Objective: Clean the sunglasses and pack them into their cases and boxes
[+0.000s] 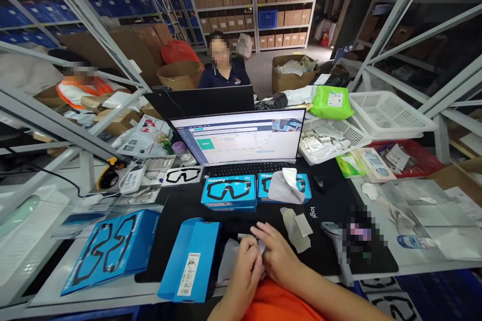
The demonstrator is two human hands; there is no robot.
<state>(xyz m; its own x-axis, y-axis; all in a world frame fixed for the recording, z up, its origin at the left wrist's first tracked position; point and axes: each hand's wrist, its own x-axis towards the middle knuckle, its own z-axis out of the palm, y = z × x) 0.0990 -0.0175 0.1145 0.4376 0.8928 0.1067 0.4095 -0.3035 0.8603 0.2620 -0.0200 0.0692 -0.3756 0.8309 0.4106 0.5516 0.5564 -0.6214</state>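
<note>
My left hand (pixel 244 266) and my right hand (pixel 276 255) meet low at the middle of the black desk mat (pixel 331 256). Both are closed, pinching a small pale bag or sheet (pixel 229 260) between them. An open blue box (pixel 192 260) with a white label lies just left of my left hand. A small clear packet (pixel 298 228) rests to the right of my right hand. Two blue goggle boxes (pixel 229 192) stand beyond my hands, the right one (pixel 304 186) under a grey cloth pouch (pixel 283 185).
A monitor (pixel 241 136) stands behind the boxes, and a person sits facing me beyond it. A larger blue goggle box (pixel 113 248) lies at left. A barcode scanner (pixel 337 246) and mouse (pixel 319 182) are at right, with white baskets (pixel 387 113) and a green package (pixel 331 102) farther back.
</note>
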